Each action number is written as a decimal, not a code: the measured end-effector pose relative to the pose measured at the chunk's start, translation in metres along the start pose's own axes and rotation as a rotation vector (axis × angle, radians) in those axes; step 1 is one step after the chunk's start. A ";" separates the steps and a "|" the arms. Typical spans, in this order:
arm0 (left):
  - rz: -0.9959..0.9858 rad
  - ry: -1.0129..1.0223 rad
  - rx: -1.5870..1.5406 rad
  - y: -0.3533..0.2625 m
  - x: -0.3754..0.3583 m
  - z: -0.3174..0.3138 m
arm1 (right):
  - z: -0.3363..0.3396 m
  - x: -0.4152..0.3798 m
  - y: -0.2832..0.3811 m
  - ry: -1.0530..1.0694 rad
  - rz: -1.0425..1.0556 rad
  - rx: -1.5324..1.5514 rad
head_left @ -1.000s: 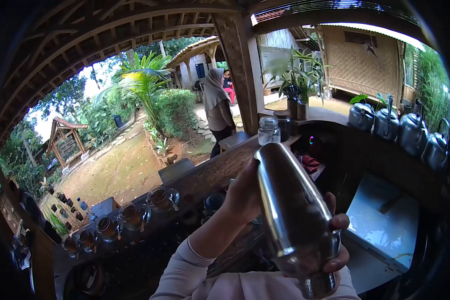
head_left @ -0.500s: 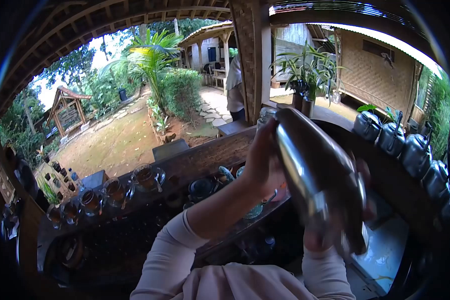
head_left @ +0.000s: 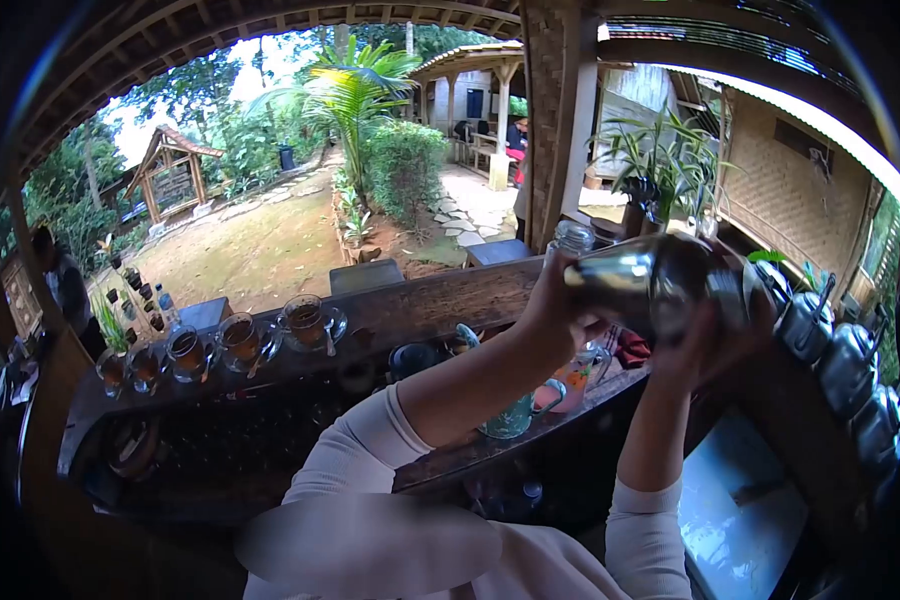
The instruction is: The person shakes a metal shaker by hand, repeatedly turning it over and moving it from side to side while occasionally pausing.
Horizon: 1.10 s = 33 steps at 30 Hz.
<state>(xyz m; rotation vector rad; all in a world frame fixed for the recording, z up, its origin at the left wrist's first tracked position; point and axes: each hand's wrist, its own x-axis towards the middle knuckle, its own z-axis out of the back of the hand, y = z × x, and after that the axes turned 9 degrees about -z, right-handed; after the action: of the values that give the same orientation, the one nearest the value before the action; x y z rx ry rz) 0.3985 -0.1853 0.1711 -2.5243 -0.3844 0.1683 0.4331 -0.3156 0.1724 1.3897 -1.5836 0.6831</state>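
Observation:
A shiny steel cocktail shaker (head_left: 650,282) lies almost level in the air above the wooden counter (head_left: 450,290), held between both hands. My left hand (head_left: 562,308) grips its left end. My right hand (head_left: 718,340) wraps around its right end from below. Under the shaker stand a teal mug (head_left: 515,415) and a glass with a pink drink (head_left: 576,378) on the lower shelf. A glass jar (head_left: 572,238) sits on the counter just behind my left hand.
A row of glass cups of dark tea (head_left: 238,337) lines the counter on the left. Several metal kettles (head_left: 850,365) stand along the ledge at the right. A steel sink (head_left: 740,500) lies below right. A person (head_left: 62,290) stands far left.
The shaker has swung from nearly upright and low at the right to almost level and higher up. Both hands moved with it, and the view has turned to the right.

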 end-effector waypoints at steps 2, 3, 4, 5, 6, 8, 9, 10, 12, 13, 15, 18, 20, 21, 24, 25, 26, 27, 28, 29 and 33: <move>-0.049 0.062 0.060 -0.001 -0.005 0.012 | 0.006 -0.004 -0.008 0.030 -0.078 -0.102; -0.073 0.071 0.039 -0.008 -0.028 0.005 | 0.009 -0.012 0.006 -0.030 -0.072 0.238; -0.039 0.402 0.044 -0.018 -0.028 0.022 | 0.021 -0.001 0.030 0.263 -0.075 0.265; -0.138 0.489 0.015 -0.020 -0.044 0.018 | 0.012 -0.008 0.033 0.264 -0.100 0.290; -0.241 0.578 -0.016 -0.022 -0.062 0.008 | 0.004 -0.016 0.034 0.285 -0.145 0.339; -0.438 0.811 0.008 -0.033 -0.072 0.009 | -0.012 -0.032 0.035 0.334 -0.229 0.432; -0.418 0.643 -0.018 -0.037 -0.057 0.022 | -0.021 -0.040 0.036 0.358 -0.266 0.478; -0.398 0.476 -0.050 -0.040 -0.036 0.044 | -0.029 -0.048 0.038 0.384 -0.301 0.523; -0.311 0.311 -0.116 -0.036 -0.016 0.099 | -0.043 -0.064 0.038 0.438 -0.360 0.596; -0.231 0.009 -0.193 -0.033 -0.021 0.110 | -0.058 -0.075 0.040 0.459 -0.617 0.684; -0.216 -0.050 -0.332 -0.022 -0.037 0.149 | -0.072 -0.105 0.046 0.414 -0.845 0.768; -0.761 0.242 0.145 -0.033 -0.101 0.124 | -0.031 -0.065 0.103 0.964 -0.151 0.933; -0.544 0.407 -0.181 -0.063 -0.116 0.139 | -0.027 -0.070 0.129 0.638 0.452 1.289; -0.694 0.483 -0.118 -0.066 -0.122 0.133 | -0.033 -0.080 0.132 0.582 0.428 1.389; -0.508 0.018 -0.312 -0.082 -0.144 0.171 | -0.067 -0.115 0.147 0.779 -0.085 1.325; -0.698 0.079 -0.341 -0.071 -0.110 0.255 | -0.091 -0.142 0.157 0.829 -0.349 1.312; -0.772 -0.003 -0.555 -0.062 -0.117 0.235 | -0.108 -0.163 0.167 0.886 -0.610 1.280; -0.729 -0.015 -0.528 -0.055 -0.128 0.248 | -0.109 -0.165 0.173 0.897 -0.607 1.310; -0.675 -0.024 -0.494 -0.058 -0.140 0.252 | -0.109 -0.165 0.178 0.917 -0.515 1.325; -0.689 -0.014 -0.477 -0.076 -0.146 0.256 | -0.112 -0.162 0.182 0.921 -0.414 1.333; -0.888 0.522 -0.204 -0.110 -0.184 0.186 | -0.070 -0.125 0.202 0.783 0.311 1.742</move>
<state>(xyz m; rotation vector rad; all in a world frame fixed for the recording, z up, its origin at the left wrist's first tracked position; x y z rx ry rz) 0.1602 -0.0569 0.0853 -2.2143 -1.2716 -0.8757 0.2526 -0.1522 0.1235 1.4735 -0.2603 2.7305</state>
